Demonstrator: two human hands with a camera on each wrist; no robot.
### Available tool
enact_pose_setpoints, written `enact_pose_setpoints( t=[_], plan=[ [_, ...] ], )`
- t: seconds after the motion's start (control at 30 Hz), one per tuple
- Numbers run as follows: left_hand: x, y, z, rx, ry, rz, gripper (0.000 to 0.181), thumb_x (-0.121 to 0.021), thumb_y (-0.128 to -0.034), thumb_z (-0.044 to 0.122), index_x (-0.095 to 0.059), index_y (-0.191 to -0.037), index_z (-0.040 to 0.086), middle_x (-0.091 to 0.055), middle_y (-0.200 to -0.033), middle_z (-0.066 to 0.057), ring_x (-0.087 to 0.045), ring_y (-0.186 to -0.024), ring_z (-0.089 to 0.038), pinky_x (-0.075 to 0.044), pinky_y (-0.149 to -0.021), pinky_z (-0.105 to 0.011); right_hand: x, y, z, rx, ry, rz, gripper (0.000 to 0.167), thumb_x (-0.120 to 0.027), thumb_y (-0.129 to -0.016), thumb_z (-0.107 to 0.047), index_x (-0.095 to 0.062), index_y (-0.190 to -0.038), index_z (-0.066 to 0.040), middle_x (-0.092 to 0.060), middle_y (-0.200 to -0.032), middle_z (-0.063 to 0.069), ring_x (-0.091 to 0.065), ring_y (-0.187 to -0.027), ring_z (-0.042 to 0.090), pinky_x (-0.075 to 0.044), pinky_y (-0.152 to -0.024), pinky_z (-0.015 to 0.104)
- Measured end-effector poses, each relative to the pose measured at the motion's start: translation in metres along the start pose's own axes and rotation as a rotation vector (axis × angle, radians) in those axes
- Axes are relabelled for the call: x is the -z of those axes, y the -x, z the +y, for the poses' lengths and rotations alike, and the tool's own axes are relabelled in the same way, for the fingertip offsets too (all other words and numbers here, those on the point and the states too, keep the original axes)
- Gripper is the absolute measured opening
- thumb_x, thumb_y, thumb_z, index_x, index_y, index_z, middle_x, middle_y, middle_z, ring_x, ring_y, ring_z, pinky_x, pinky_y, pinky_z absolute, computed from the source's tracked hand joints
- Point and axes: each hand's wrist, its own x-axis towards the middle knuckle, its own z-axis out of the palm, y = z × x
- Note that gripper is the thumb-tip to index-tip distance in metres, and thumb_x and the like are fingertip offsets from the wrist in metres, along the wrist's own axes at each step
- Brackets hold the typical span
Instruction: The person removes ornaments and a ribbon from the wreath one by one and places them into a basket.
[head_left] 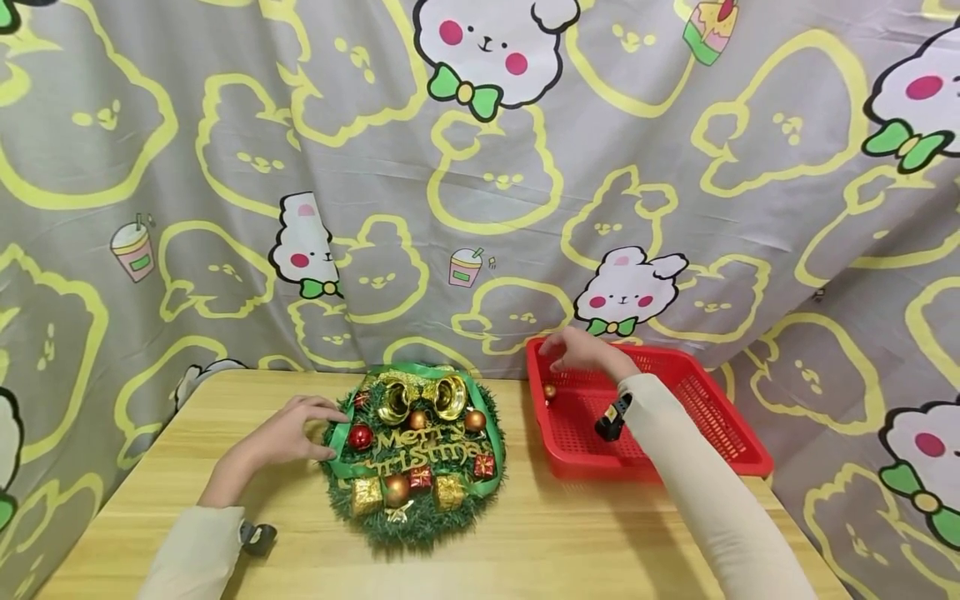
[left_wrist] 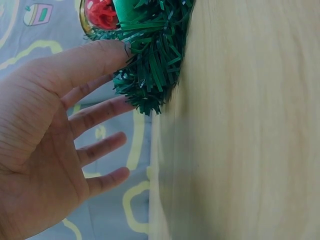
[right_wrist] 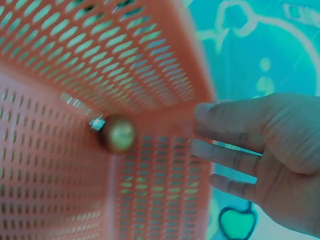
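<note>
A green tinsel wreath [head_left: 416, 529] with a "Merry Christmas" sign, gold bells, small gift boxes and balls lies on the table. At its left edge is my left hand [head_left: 288, 433], fingers spread; in the left wrist view the thumb and a fingertip of that hand [left_wrist: 60, 130] meet the tinsel [left_wrist: 155, 65]. My right hand [head_left: 577, 352] is over the back left corner of a red basket [head_left: 555, 450], holding nothing visible. One gold ball [head_left: 550, 392] lies in that corner; the right wrist view shows the ball [right_wrist: 119, 134] apart from the right hand's fingers [right_wrist: 227, 155].
The wooden table [head_left: 577, 542] stretches in front of the wreath and basket. A grey patterned curtain [head_left: 405, 192] hangs behind the table and at both sides. The basket stands at the table's right, a short gap from the wreath.
</note>
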Motion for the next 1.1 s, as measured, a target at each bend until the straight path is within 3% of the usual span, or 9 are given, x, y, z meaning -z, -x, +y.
enact_pose_setpoints(
  t=[0.27, 0.47, 0.8, 1.1],
  plan=[
    [0.000, 0.000, -0.001, -0.002, -0.003, -0.001, 0.056, -0.090, -0.0750, 0.028, -0.072, -0.126, 0.013, -0.057, -0.139, -0.024, -0.045, -0.128, -0.050, -0.039, -0.101, -0.075, 0.011, 0.011, -0.043, 0.154, 0.073, 0.114, 0.031, -0.074, -0.090, -0.003, -0.073, -0.121, -0.004, -0.075, -0.115, 0.013, -0.069, -0.102, 0.028, -0.059, -0.089, 0.042],
    [0.000, 0.000, -0.001, 0.003, 0.005, -0.004, 0.055, -0.090, -0.0756, 0.027, -0.072, -0.126, 0.014, -0.057, -0.139, -0.024, -0.045, -0.128, -0.050, -0.039, -0.102, -0.075, 0.006, 0.020, -0.090, 0.279, 0.087, 0.142, 0.031, -0.074, -0.091, -0.003, -0.074, -0.121, -0.006, -0.075, -0.120, 0.010, -0.069, -0.112, 0.027, -0.059, -0.096, 0.042],
    [0.000, 0.000, -0.001, -0.001, 0.003, -0.003, 0.054, -0.089, -0.0762, 0.028, -0.072, -0.126, 0.014, -0.058, -0.138, -0.023, -0.045, -0.127, -0.049, -0.040, -0.102, -0.074, -0.037, 0.029, -0.156, 0.560, 0.123, 0.130, 0.032, -0.074, -0.094, -0.014, -0.071, -0.125, -0.008, -0.074, -0.124, 0.007, -0.068, -0.116, 0.021, -0.056, -0.101, 0.038],
    [0.000, 0.001, -0.001, -0.001, 0.003, -0.008, 0.054, -0.089, -0.0771, 0.027, -0.071, -0.127, 0.013, -0.057, -0.139, -0.025, -0.045, -0.127, -0.050, -0.040, -0.102, -0.074, -0.085, 0.032, -0.186, 0.746, 0.271, 0.127, 0.033, -0.076, -0.093, -0.021, -0.072, -0.124, -0.014, -0.073, -0.123, -0.001, -0.064, -0.120, 0.016, -0.051, -0.106, 0.028]
  ],
)
